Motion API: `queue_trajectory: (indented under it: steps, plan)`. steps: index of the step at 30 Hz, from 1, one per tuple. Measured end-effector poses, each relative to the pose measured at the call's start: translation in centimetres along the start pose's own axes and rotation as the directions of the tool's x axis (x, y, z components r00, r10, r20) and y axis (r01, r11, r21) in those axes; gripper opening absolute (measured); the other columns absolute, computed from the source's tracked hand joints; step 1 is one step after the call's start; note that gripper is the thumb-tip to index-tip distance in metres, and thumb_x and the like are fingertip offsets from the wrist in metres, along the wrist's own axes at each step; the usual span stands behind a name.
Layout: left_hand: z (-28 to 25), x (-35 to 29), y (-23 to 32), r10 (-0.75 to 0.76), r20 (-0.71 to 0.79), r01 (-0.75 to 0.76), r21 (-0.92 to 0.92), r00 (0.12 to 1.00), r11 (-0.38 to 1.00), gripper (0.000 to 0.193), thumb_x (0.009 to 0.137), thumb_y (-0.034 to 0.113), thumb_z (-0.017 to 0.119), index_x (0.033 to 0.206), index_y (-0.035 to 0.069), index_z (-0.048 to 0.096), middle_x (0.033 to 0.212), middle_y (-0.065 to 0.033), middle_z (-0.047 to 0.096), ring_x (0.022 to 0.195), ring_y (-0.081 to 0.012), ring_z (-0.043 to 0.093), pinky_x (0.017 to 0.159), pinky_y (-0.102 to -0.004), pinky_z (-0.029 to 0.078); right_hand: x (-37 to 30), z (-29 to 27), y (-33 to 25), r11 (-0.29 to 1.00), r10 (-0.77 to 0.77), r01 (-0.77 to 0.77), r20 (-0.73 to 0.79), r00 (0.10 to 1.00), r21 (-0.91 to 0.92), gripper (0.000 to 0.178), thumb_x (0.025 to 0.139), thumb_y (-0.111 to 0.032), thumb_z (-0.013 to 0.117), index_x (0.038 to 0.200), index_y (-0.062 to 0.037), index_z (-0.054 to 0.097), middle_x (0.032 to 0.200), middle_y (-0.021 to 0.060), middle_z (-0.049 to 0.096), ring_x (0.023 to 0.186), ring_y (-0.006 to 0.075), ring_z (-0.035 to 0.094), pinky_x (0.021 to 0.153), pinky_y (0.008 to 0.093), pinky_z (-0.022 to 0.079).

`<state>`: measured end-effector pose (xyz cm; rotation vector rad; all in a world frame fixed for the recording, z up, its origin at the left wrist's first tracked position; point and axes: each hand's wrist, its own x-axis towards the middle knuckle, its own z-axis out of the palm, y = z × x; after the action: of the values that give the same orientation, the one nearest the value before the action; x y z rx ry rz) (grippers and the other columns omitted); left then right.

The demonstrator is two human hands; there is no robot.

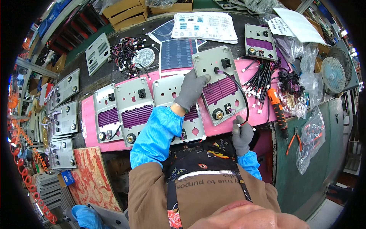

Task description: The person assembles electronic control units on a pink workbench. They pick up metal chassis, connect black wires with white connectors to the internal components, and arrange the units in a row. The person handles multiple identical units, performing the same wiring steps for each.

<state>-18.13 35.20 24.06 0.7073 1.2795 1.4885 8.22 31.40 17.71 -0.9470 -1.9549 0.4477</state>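
My gloved left hand point(191, 90) grips the left edge of a grey metal panel point(209, 61), thumb on its face. The panel is tilted up over the pink mat and bears a purple grille point(220, 91), a black socket point(226, 63) and a round brass fitting point(218, 114). A black cable point(244, 95) curves from a plug near the socket down to my gloved right hand point(243, 136). There my fingers are closed on the cable close to its white connector, below the panel's lower right corner.
Similar panels point(133, 101) lie on the pink mat point(89, 122) to the left. Cable bundles point(259, 82) and an orange-and-black power screwdriver point(277, 108) lie to the right, with orange-handled pliers point(294, 143) beyond. Printed sheets point(206, 28), a cable heap point(126, 53) and a fan point(333, 74) surround the work area.
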Motion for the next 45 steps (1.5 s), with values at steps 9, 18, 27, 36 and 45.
queue_trajectory:
  steps: [9, 18, 27, 36, 45]
  plan:
    - [-0.5, 0.5, -0.4, 0.013, 0.009, -0.014, 0.101, 1.0, 0.995, 0.035, 0.089, 0.009, 0.058, 0.12, -0.008, 0.055, 0.107, -0.0132, 0.066, 0.092, -0.0178, 0.065, 0.081, -0.0296, 0.053, -0.8, -0.3, 0.4, 0.996, 0.034, -0.036, 0.025, 0.999, 0.081, 0.038, 0.094, -0.03, 0.062, 0.114, 0.0024, 0.064, 0.082, 0.0135, 0.069, 0.072, 0.0244, 0.068, 0.066, 0.0335, 0.054]
    - [-0.1, 0.3, -0.1, -0.028, -0.02, 0.028, -0.009, 0.999, 1.0, 0.033, 0.087, 0.01, 0.06, 0.116, -0.006, 0.059, 0.101, -0.0137, 0.068, 0.083, -0.017, 0.066, 0.072, -0.0292, 0.054, -1.6, -1.3, 0.2, 0.874, 0.299, -0.325, 0.126, 0.946, 0.361, 0.043, 0.095, -0.032, 0.061, 0.121, 0.0023, 0.061, 0.092, 0.0128, 0.07, 0.078, 0.017, 0.066, 0.067, 0.0298, 0.052]
    - [-0.3, 0.4, -0.1, -0.031, -0.004, 0.031, -0.019, 0.999, 0.999, 0.032, 0.087, 0.011, 0.06, 0.114, -0.006, 0.059, 0.101, -0.0124, 0.067, 0.085, -0.0163, 0.064, 0.076, -0.0297, 0.053, 1.2, -5.2, -3.5, 0.676, 0.539, -0.481, 0.069, 0.839, 0.558, 0.033, 0.097, -0.02, 0.051, 0.117, 0.0048, 0.059, 0.093, 0.0155, 0.068, 0.074, 0.0168, 0.064, 0.066, 0.0274, 0.05]
    - [-0.5, 0.7, -0.8, 0.042, 0.006, -0.043, 0.077, 0.999, 0.996, 0.036, 0.085, 0.012, 0.061, 0.116, -0.005, 0.058, 0.098, -0.0132, 0.068, 0.085, -0.0175, 0.064, 0.078, -0.0313, 0.051, 7.2, -10.2, -1.9, 0.761, 0.466, -0.4, 0.0, 0.885, 0.511, 0.033, 0.098, -0.022, 0.048, 0.107, 0.0081, 0.059, 0.083, 0.014, 0.065, 0.067, 0.0178, 0.061, 0.063, 0.0293, 0.05]
    - [-0.8, 0.8, -0.7, -0.002, -0.043, 0.01, 0.187, 0.999, 0.982, 0.037, 0.085, 0.015, 0.061, 0.116, -0.004, 0.058, 0.098, -0.0156, 0.068, 0.085, -0.0208, 0.065, 0.079, -0.0339, 0.052, 10.3, -13.2, -2.4, 0.827, 0.457, -0.533, 0.339, 0.822, 0.177, 0.053, 0.089, -0.035, 0.06, 0.122, 0.0066, 0.058, 0.093, 0.0128, 0.067, 0.082, 0.0166, 0.062, 0.075, 0.0296, 0.049]
